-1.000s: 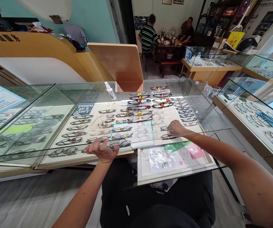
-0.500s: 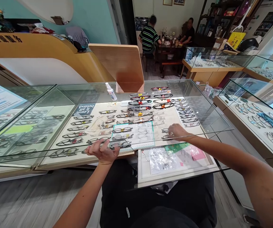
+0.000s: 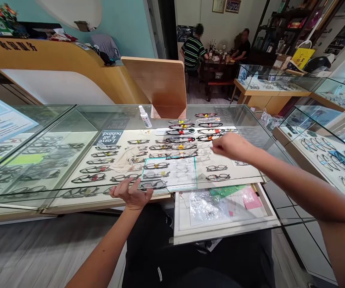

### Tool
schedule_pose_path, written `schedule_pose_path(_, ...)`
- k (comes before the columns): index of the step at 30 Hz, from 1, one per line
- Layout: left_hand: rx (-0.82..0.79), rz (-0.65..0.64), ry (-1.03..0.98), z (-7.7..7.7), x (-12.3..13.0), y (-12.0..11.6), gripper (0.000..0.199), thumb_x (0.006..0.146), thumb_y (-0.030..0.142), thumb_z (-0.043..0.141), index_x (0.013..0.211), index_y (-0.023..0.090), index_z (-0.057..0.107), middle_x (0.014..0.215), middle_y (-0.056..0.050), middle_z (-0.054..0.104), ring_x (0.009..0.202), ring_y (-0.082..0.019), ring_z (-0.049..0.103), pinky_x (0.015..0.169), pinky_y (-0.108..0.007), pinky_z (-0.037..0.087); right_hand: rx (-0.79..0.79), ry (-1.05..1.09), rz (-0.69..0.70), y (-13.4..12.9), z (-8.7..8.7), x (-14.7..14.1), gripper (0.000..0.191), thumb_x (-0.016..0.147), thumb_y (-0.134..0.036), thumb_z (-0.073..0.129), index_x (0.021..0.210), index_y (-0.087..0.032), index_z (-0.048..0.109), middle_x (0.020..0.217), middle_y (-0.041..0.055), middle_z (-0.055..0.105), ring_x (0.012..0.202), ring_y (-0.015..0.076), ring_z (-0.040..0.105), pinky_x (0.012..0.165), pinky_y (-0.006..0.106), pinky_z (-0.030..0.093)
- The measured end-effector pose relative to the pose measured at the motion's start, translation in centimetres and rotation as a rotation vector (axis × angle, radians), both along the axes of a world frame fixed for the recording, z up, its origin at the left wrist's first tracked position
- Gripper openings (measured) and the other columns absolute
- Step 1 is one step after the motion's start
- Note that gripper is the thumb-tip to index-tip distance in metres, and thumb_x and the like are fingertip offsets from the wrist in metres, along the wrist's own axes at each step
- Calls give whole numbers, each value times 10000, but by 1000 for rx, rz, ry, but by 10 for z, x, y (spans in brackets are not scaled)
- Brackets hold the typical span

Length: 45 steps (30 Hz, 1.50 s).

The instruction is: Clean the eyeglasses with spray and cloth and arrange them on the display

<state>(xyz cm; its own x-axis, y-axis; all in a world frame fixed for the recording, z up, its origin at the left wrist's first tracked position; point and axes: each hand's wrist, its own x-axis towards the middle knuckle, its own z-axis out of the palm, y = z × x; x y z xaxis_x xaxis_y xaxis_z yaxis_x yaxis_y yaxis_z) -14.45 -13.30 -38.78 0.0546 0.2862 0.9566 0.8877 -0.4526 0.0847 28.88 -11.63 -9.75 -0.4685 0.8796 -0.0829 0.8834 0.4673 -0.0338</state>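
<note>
My left hand rests on the front edge of the glass-topped display case, fingers spread over the glass and thumb apart. Eyeglass frames lie close by its fingertips. My right hand is raised over the case's right part, fingers curled together; whatever they may hold is hidden. Just left of it are dark frames with coloured tags. Below it lie two pairs of eyeglasses, one behind the other. Rows of frames fill the left part.
An open drawer juts out toward my lap, with plastic bags and a pink packet inside. A white spray bottle and a wooden board stand at the back. Two people sit at a far table.
My right hand has lifted from the two pairs of eyeglasses at the front and moved up and away over the case. The left hand stays on the glass edge. The view has shifted slightly.
</note>
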Motion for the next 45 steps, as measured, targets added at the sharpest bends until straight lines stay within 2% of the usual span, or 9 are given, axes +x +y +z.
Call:
schedule_pose_path(4,63,115,104,3,1,0,496,781,527,671,1174,249,550,1172,-160,562,1089,-371,532,1034,-584,259,231,-149,-53,59,-20,8,344,1085,-380,556,1058,-160,819,1225,157,778,1142,320,640,847,378,424)
schedule_pose_path(7,121,113,162,9,2,0,491,802,483,656,1217,249,539,1215,-165,564,1109,-365,556,1028,-572,286,253,-220,-47,76,-42,5,301,1045,-326,604,1142,-164,838,1405,163,730,1266,361,585,986,443,437)
schedule_pose_path(12,92,100,139,8,2,0,485,819,511,662,1213,264,524,1205,-157,550,1129,-371,517,1032,-567,255,283,-240,-118,83,-61,3,307,1027,-227,567,1049,-139,860,1408,186,736,1258,368,573,1008,465,431)
schedule_pose_path(19,123,46,127,12,5,1,436,844,498,681,1186,263,546,1222,-159,545,1134,-367,510,1039,-562,242,253,-205,-140,92,-71,6,311,1013,-225,576,1122,-127,850,1545,162,677,1317,370,560,1047,467,437)
schedule_pose_path(25,111,63,96,6,3,3,482,867,616,651,1188,268,562,1184,-157,564,1112,-372,515,1029,-570,245,273,-188,-164,95,-74,6,359,1032,-253,564,1274,-100,781,1463,195,719,1293,364,579,1045,455,439)
schedule_pose_path(31,86,102,104,2,1,4,470,848,612,629,1157,268,540,1161,-150,549,1109,-368,508,1034,-573,237,259,-190,-174,93,-72,6,347,1040,-230,530,1191,-91,809,1460,192,720,1275,367,573,1025,465,433)
schedule_pose_path(38,2,113,40,6,4,0,465,814,602,648,1119,268,542,1126,-149,555,1092,-365,505,1028,-558,239,331,-124,-131,57,-53,13,415,1101,-258,441,1268,-104,788,1484,160,716,1329,370,545,1073,497,415)
schedule_pose_path(41,-16,107,27,5,5,-1,464,810,612,648,1102,265,544,1117,-152,555,1085,-368,505,1031,-568,238,367,-31,-55,15,-29,13,418,1110,-279,447,1315,-144,785,1498,126,716,1380,372,532,1121,526,401)
schedule_pose_path(45,-106,104,-39,1,3,-1,473,791,611,671,1084,264,538,1116,-157,551,1099,-381,505,1054,-601,227,185,113,92,-62,3,6,374,1100,-314,492,1277,-245,814,1428,67,759,1347,361,576,1103,545,442)
